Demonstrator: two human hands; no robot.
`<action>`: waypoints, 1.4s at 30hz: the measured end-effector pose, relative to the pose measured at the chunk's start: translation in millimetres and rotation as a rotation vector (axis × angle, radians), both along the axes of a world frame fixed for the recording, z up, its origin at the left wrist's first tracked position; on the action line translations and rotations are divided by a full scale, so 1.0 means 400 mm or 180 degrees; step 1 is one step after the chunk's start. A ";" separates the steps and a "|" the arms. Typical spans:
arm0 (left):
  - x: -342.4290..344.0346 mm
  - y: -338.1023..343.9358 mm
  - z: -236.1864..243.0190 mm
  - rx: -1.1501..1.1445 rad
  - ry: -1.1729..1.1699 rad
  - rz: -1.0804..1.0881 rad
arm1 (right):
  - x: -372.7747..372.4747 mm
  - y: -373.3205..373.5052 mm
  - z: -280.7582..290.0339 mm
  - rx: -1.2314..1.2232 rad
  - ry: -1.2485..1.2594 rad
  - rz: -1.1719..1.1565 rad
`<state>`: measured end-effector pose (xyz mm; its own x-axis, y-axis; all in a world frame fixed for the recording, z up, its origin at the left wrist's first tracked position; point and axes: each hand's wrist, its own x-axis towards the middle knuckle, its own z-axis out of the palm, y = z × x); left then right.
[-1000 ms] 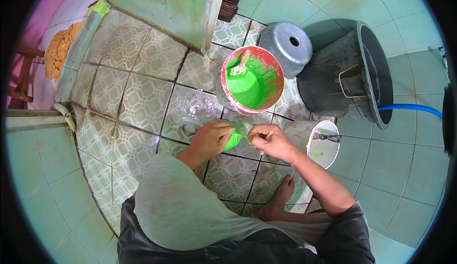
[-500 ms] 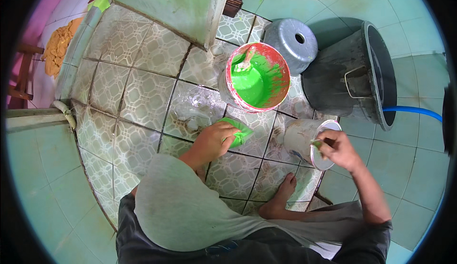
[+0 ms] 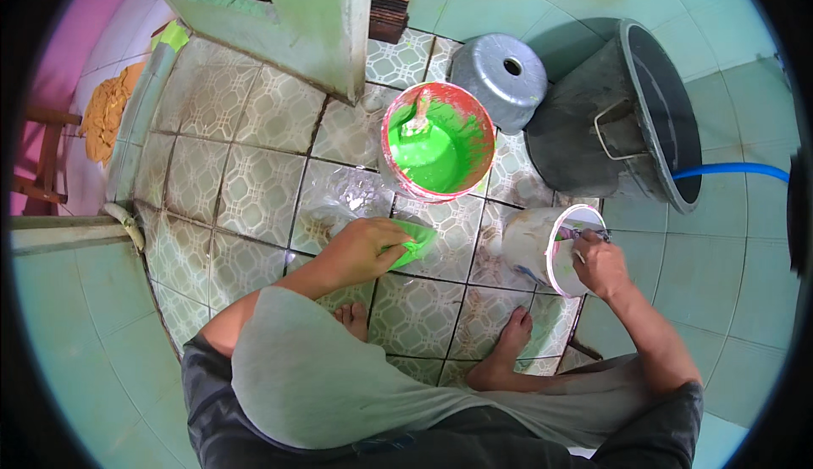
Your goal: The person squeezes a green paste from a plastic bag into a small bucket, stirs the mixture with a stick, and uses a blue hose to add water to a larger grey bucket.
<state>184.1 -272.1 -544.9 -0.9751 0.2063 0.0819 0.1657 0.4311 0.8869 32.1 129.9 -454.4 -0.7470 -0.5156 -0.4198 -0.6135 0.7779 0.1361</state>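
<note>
My left hand (image 3: 364, 251) is closed on the gathered top of a small clear plastic bag of bright green paint (image 3: 415, 245), held low over the tiles. My right hand (image 3: 601, 266) is closed at the mouth of a whitish bucket (image 3: 527, 247) lying tilted on its side. A thin, dark and pinkish object (image 3: 584, 234) sticks out of its fingers; its kind is too small to tell. Beyond my left hand stands a red-rimmed bucket (image 3: 491, 149), its inside smeared red, with green paint (image 3: 432, 160) in it. A paint-covered brush or stick (image 3: 417, 118) leans inside.
A crumpled clear plastic sheet (image 3: 343, 191) lies beside the paint bucket. Behind stand an upturned grey metal pot (image 3: 500, 84) and a big black tub (image 3: 593, 122) with a blue hose (image 3: 737, 168). A green door (image 3: 313, 29) stands at the back; an orange cloth (image 3: 110, 113) lies far left.
My right hand has turned and shifted slightly lower at the whitish bucket's mouth; the thin object now shows in it. My left hand has moved slightly left with the bag. The view has shifted.
</note>
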 end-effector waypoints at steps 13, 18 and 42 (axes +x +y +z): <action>-0.054 0.007 0.306 -0.0118 -0.0316 -0.0615 | -0.017 0.006 0.114 0.1091 -0.0720 0.0041; -0.059 0.050 0.423 -0.0126 -0.0383 -0.0590 | -0.010 -0.152 0.264 -0.1172 -0.1485 0.0095; -0.235 0.264 0.327 0.3172 -0.1995 0.2391 | -0.170 -0.324 0.082 -0.2375 -0.3632 -0.0143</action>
<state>90.3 -166.6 -414.3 -0.7537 -0.2621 -0.6027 -0.3548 -0.6097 0.7088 -36.1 0.4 -421.8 -0.1974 -0.8740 -0.4440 -0.0733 0.4648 -0.8824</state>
